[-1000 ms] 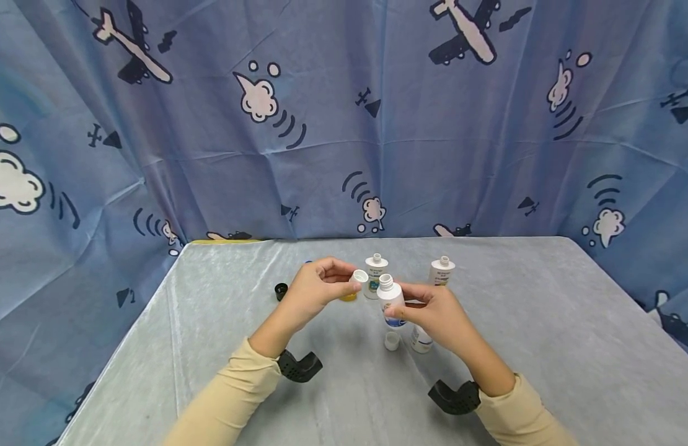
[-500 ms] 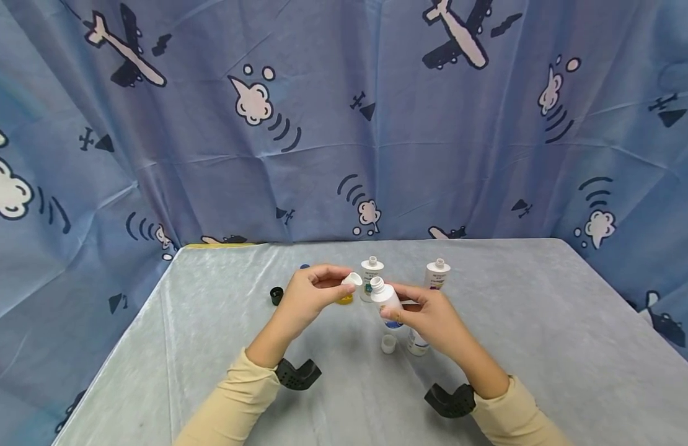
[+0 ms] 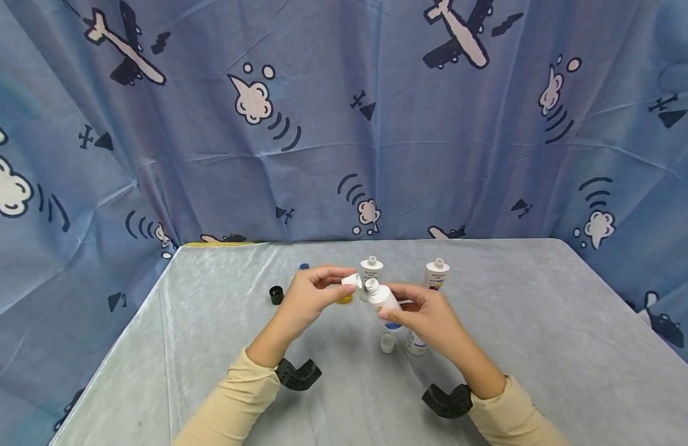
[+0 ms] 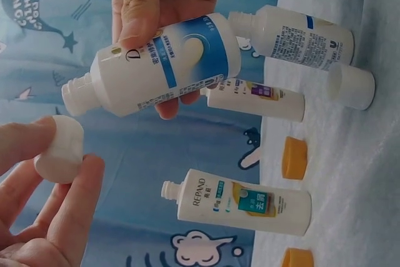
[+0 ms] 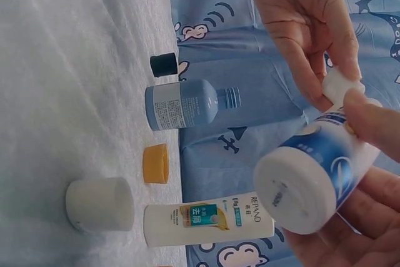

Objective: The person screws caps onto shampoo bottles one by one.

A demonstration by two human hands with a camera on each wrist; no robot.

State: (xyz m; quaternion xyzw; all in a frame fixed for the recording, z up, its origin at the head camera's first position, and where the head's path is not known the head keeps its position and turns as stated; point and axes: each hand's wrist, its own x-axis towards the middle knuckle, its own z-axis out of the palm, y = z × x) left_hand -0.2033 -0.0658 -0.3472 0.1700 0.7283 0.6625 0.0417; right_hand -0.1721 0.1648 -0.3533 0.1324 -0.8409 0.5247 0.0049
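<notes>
My left hand (image 3: 307, 297) pinches a white cap (image 4: 61, 148) between thumb and fingers, its open end tilted towards the bottle mouth. My right hand (image 3: 436, 313) grips a white bottle with a blue label (image 4: 165, 64), uncapped and leaning left, above the table. In the left wrist view a small gap separates cap and threaded neck. A second white cap (image 3: 387, 343) stands on the table below the held bottle. Beside it, partly behind my right hand, is another uncapped white bottle (image 4: 303, 37).
Uncapped white shampoo bottles with a green label (image 4: 247, 203) and a purple label (image 4: 259, 99) stand farther back. Around them are orange caps (image 5: 156, 163), a black cap (image 3: 276, 295) and an uncapped blue bottle (image 5: 184, 104), mostly hidden behind my left hand in the head view.
The held bottle has tilted further left, its mouth coming nearer the cap. The cap has turned from facing up to facing the bottle. The head view has shifted slightly.
</notes>
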